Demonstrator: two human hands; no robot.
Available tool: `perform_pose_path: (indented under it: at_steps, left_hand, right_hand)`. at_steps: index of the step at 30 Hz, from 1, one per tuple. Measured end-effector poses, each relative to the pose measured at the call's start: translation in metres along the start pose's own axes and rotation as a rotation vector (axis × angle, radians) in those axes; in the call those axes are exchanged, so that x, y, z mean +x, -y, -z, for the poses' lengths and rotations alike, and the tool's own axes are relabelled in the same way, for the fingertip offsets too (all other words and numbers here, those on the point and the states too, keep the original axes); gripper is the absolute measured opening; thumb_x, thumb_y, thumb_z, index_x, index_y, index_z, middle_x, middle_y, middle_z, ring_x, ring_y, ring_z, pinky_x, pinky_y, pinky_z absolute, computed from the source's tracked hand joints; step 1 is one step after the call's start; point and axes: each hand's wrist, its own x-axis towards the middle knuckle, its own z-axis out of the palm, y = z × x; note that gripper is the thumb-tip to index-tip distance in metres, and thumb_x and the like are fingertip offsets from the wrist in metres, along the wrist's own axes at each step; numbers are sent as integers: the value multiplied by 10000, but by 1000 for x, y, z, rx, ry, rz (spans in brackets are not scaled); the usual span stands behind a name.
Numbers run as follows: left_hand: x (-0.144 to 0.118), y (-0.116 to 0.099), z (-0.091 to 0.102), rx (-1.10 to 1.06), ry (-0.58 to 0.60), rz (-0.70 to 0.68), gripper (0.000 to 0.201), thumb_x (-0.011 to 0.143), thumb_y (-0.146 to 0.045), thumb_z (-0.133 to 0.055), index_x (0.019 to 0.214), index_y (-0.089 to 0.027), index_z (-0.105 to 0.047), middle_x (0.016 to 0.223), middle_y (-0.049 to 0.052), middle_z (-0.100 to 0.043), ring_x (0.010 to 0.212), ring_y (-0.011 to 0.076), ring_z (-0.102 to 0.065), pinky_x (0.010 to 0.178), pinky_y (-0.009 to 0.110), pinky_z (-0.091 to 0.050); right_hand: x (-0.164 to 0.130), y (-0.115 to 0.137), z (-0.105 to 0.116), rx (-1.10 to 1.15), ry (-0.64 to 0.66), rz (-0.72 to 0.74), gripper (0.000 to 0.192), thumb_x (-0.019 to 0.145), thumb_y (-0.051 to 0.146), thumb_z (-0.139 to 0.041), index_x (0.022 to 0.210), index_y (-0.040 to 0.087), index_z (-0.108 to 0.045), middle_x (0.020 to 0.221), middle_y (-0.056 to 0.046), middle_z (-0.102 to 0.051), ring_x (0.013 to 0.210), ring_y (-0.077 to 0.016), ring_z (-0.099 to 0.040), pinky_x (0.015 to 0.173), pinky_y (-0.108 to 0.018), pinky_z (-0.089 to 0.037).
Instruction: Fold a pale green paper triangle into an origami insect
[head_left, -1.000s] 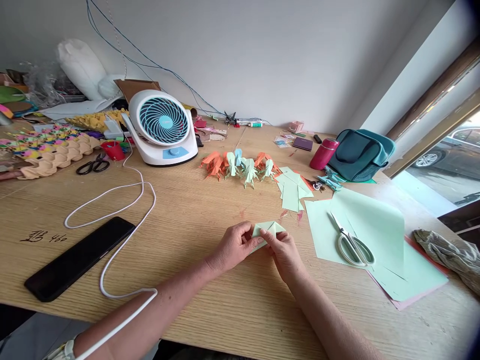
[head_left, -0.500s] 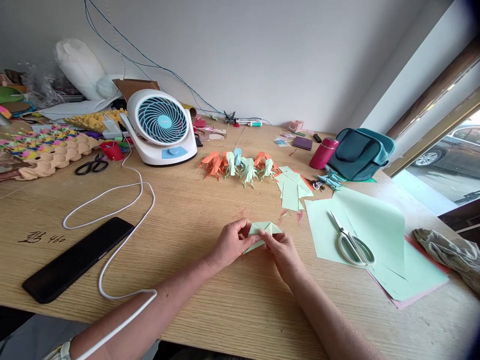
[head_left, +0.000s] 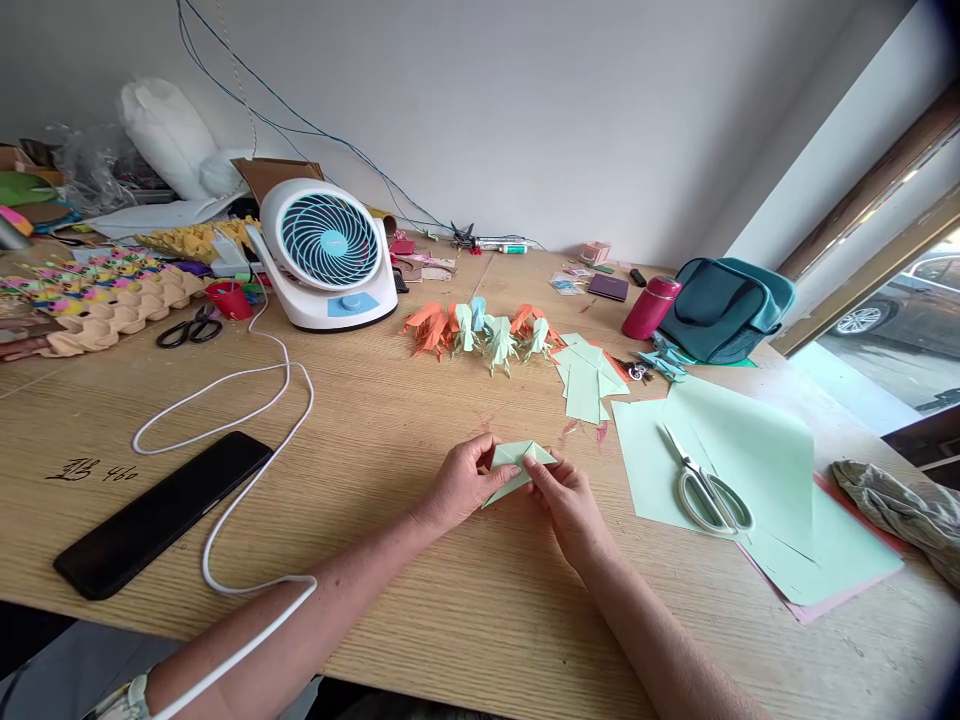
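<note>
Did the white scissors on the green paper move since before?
No. The white scissors lie in the same spot on the green paper sheet, blades pointing the same way; only the camera shifted slightly.

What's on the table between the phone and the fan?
In the head view, the white cable loops on bare table between the phone and fan.

This is looking like a home craft workroom given over to paper folding. A long wooden table (head_left: pixel 420 610) is running along a plain white wall, and rows of folded paper figures (head_left: pixel 480 332) are lying on it beside loose green sheets (head_left: pixel 750 450) and white-handled scissors (head_left: pixel 705 490). A small desk fan (head_left: pixel 328 255) is standing further back among piled craft materials (head_left: pixel 97 300). A car (head_left: pixel 892 305) is showing through the window (head_left: pixel 885 330) at street level.
</note>
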Motion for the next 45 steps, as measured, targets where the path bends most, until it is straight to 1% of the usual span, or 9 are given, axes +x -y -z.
perform_pose_path:
  at_steps: [5,9,13,22,26,31,36,41,45]
  left_hand:
    - [2,2,1,-65,-1,16,346,740,-456,-734,783,-150,-577,721,-9,-601,676,123,-540,613,220,-423]
    - [3,1,2,-176,-8,24,359,729,-445,-748,827,-143,-580,730,-17,-583,675,113,-517,622,218,-409]
    - [2,1,3,-166,-6,17,349,746,-444,-738,806,-137,-582,697,-32,-533,656,101,-473,614,211,-375]
    - [2,-1,4,-191,29,39,407,755,-463,-732,686,-171,-456,646,-56,-443,615,85,-403,576,203,-308]
    - [2,1,3,-172,30,58,411,741,-487,-735,709,-169,-477,638,-58,-445,599,85,-390,564,207,-303]
    - [4,5,5,-130,-53,68,400,749,-504,-720,749,-152,-531,657,-46,-464,619,97,-408,581,217,-323]
    - [5,5,6,-167,1,72,401,736,-496,-740,777,-142,-555,708,-25,-519,668,110,-453,618,224,-348]
    - [3,2,6,-187,30,84,404,734,-495,-744,731,-151,-533,672,-40,-480,641,98,-419,598,220,-323]
    - [2,-1,6,-166,42,50,361,765,-472,-719,732,-149,-563,664,-40,-483,633,97,-409,600,221,-324]
  right_hand:
    - [-2,2,-1,6,-15,12,297,768,487,-768,799,215,-653,717,24,-592,640,-118,-484,674,-261,-399]
    - [-2,4,-2,-9,-45,33,311,769,476,-773,736,203,-628,656,31,-564,628,-112,-475,640,-249,-370]
    - [-2,5,-4,-51,-63,49,349,740,492,-787,696,197,-606,617,36,-551,596,-108,-449,600,-249,-345]
    - [-1,3,-3,-46,-18,61,331,751,489,-774,720,193,-630,645,21,-583,640,-120,-499,664,-260,-397]
    - [0,2,-4,-61,-39,82,329,746,486,-776,723,191,-632,649,18,-590,638,-124,-509,665,-267,-406]
    - [-1,3,-6,-128,-22,95,337,761,505,-755,754,188,-640,658,12,-598,647,-128,-513,679,-271,-411]
    - [-2,1,-5,-216,-25,86,382,779,546,-719,715,179,-634,630,10,-578,613,-124,-490,629,-265,-384]
    - [-2,-1,-5,-233,-21,93,398,765,553,-729,683,179,-623,617,6,-573,599,-123,-480,596,-262,-373]
    - [-2,-3,-4,-239,30,108,402,769,550,-725,650,190,-592,572,30,-505,554,-111,-403,537,-258,-318]
